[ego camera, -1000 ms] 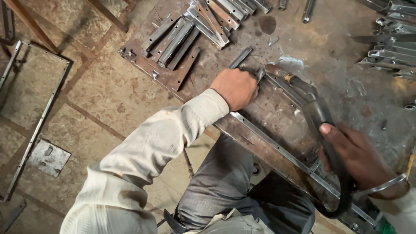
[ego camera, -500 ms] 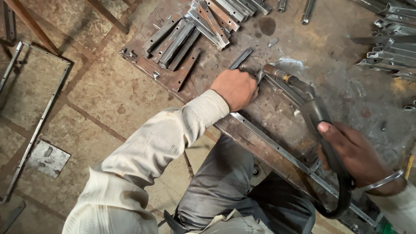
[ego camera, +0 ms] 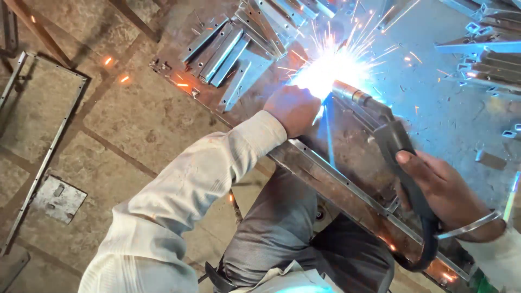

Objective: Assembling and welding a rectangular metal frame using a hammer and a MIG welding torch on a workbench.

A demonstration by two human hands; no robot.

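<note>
Welding torch (ego camera: 380,122) is sparking in the gripping right hand (ego camera: 445,192); left hand (ego camera: 296,108) is pressing closed on the steel frame (ego camera: 347,182) over the metal bench (ego camera: 450,103)

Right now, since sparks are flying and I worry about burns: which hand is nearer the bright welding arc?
Left. The left hand rests right beside the arc, nearly touching its glare. The right hand grips the welding torch handle, farther back.

Left hand (ego camera: 296,110) left of torch (ego camera: 391,141); brackets (ego camera: 228,51) behind, on table (ego camera: 434,108).
</note>
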